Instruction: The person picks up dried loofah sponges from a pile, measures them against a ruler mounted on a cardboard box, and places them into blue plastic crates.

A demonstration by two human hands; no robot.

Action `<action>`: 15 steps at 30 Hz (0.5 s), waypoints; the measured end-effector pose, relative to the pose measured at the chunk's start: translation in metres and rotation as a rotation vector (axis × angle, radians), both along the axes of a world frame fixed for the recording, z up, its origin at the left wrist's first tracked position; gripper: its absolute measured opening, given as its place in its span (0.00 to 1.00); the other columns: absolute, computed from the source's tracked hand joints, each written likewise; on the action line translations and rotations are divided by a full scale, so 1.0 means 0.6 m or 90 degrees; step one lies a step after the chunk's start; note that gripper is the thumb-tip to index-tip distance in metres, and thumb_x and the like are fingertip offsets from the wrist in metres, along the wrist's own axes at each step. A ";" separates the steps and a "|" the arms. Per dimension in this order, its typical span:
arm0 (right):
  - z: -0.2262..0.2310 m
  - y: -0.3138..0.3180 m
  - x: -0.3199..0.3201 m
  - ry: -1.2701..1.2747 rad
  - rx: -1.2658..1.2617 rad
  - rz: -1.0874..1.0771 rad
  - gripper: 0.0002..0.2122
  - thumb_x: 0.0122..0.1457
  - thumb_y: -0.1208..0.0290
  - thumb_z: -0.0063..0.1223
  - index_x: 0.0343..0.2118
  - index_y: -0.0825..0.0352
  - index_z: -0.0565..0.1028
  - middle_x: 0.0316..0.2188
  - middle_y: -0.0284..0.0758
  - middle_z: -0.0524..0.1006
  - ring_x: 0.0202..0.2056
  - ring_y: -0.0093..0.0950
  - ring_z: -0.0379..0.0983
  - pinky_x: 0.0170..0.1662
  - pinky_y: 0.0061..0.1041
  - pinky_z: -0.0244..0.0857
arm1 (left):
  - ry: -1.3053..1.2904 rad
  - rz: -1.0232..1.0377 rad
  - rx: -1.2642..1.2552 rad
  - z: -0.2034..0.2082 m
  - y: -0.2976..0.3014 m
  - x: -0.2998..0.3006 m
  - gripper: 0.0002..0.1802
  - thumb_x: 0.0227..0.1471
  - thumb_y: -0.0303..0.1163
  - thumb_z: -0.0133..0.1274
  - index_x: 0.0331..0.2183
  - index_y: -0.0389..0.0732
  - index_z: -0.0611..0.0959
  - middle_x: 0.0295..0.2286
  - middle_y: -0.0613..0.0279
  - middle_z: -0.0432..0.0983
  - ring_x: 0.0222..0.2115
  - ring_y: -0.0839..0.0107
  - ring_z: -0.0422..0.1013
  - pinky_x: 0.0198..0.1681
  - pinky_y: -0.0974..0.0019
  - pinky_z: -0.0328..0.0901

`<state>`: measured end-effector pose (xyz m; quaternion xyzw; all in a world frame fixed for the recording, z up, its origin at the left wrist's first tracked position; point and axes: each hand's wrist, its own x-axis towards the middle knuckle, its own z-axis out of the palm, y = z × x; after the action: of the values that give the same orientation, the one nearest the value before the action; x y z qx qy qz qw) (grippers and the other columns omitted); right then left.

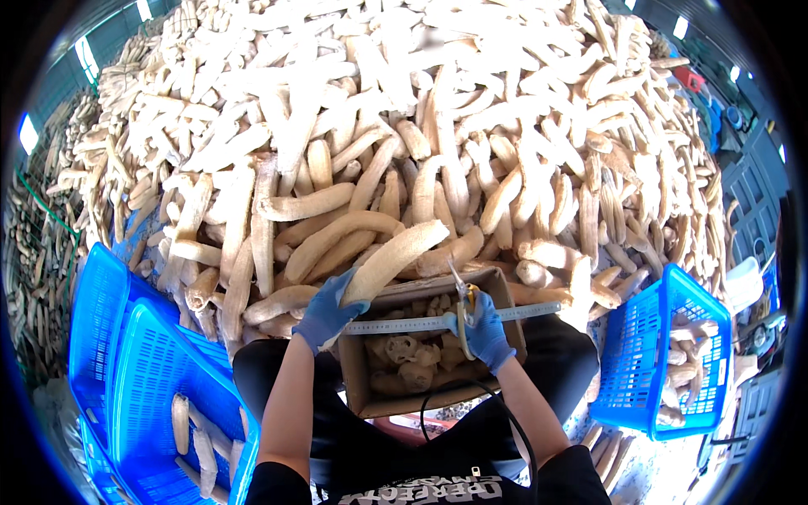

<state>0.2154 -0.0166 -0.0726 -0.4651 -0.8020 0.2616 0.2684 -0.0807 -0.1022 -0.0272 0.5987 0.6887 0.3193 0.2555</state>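
One long dried loofah (389, 259) is up in the left hand (326, 310), its lower end gripped tight in the blue glove and its length slanting up and to the right over the cardboard box (505, 295) on the person's lap. It lies just above the metal ruler (438, 323) stretched across the box's open top. To cut it cleanly, I'd say the gourd wants to lie flat along the ruler, end squared to the mark, before the blades close, and the left grip should stay well back from the cut line.

The right hand (484, 330) is wrapped around a pair of shears (461, 305), blades pointing up, resting by the ruler. Both forearms come in from below, elbows tucked, wrists over the box. Cut loofah chunks (408, 353) fill the box. Beyond it, a huge loofah heap (421, 126); blue baskets sit on the left (135, 362) and right (665, 353), each holding pieces.
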 end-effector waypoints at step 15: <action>-0.061 -0.072 0.044 0.235 -0.215 -0.102 0.13 0.54 0.63 0.56 0.35 0.67 0.69 0.23 0.33 0.72 0.26 0.20 0.68 0.31 0.22 0.64 | 0.426 -0.051 0.055 0.006 -0.005 0.077 0.42 0.37 0.45 0.60 0.55 0.49 0.64 0.37 0.57 0.67 0.39 0.60 0.65 0.42 0.57 0.60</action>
<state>0.2417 -0.0601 -0.1092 -0.5100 -0.6451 0.4498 0.3485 -0.0346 -0.1054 -0.0237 0.7070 0.6963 0.1237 0.0018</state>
